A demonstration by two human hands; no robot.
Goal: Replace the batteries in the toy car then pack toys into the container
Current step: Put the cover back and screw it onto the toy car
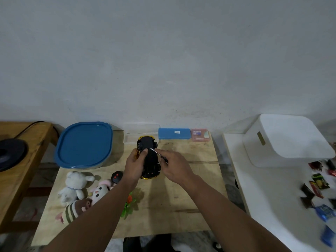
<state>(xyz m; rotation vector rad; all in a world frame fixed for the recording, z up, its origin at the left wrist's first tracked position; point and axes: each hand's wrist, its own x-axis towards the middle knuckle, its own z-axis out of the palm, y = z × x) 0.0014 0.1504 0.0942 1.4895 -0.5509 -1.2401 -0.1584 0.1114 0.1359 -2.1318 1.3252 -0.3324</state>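
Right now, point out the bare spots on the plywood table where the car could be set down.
Free: the broad patch in front of the right hand out to the plywood table's right edge, and the strip below the blue case. Crowded: the left side, with the blue-lidded container, plush toys and remote.

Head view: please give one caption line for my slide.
Left hand holds upturned toy car; right hand applies screwdriver to its underside.
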